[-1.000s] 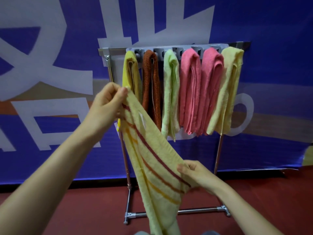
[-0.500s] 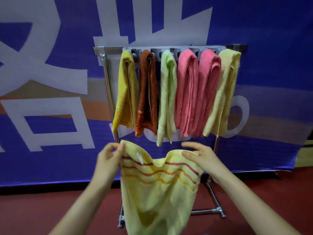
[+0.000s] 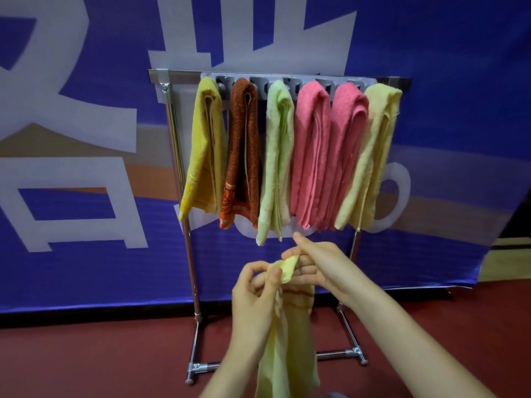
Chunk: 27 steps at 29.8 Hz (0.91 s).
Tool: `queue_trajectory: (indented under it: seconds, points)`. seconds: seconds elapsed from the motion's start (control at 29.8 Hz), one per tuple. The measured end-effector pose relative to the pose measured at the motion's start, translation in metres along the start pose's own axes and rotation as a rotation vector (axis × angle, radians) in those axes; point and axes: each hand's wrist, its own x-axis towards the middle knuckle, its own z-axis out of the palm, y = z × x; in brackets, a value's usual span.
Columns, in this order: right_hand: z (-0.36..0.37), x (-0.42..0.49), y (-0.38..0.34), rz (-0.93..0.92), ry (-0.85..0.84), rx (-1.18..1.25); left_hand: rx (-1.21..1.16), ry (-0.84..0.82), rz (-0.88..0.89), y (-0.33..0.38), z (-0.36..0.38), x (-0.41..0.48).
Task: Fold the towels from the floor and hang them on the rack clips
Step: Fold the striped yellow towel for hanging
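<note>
A pale yellow towel with red and orange stripes (image 3: pixel 290 343) hangs folded lengthwise in front of me, below the rack. My left hand (image 3: pixel 255 294) pinches its top corners between thumb and fingers. My right hand (image 3: pixel 319 265) holds the same top edge from the right, its fingers against the cloth. The metal rack (image 3: pixel 172 116) stands behind, its grey clip strip (image 3: pixel 258 81) holding several folded towels: yellow (image 3: pixel 205 145), dark orange (image 3: pixel 244 150), light green (image 3: pixel 275 156), two pink (image 3: pixel 310 156) and pale yellow (image 3: pixel 373 156).
A blue banner with white characters (image 3: pixel 71 139) covers the wall behind the rack. The rack's foot bars (image 3: pixel 339 354) rest on a dark red floor (image 3: pixel 100 354). A dark gap and a yellowish surface show at the far right.
My hands came together, bringing the towel's two top corners against each other; the spread towel now hangs as a narrow doubled strip.
</note>
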Motion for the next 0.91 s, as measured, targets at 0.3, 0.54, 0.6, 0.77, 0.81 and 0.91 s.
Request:
queue_trajectory:
  seconds: [0.3, 0.54, 0.6, 0.77, 0.81, 0.91]
  points:
    - [0.002, -0.005, 0.007, 0.063, -0.012, 0.128, -0.038, -0.067, 0.005, -0.011, -0.003, -0.004]
    - [0.005, -0.008, 0.011, 0.053, -0.057, 0.198, 0.011, -0.024, 0.01, -0.012, -0.008, 0.001]
    - [0.005, -0.01, 0.014, 0.042, -0.082, 0.165, 0.006, -0.001, -0.031, -0.01, -0.01, 0.004]
    - [-0.008, -0.02, 0.024, -0.004, -0.153, -0.124, 0.003, -0.048, -0.113, 0.002, -0.017, 0.011]
    - [-0.013, -0.02, 0.027, -0.019, -0.168, -0.175, -0.003, -0.06, -0.126, 0.004, -0.018, 0.013]
    - [-0.027, -0.017, 0.041, -0.062, -0.215, -0.336, 0.004, -0.085, -0.138, 0.013, -0.024, 0.019]
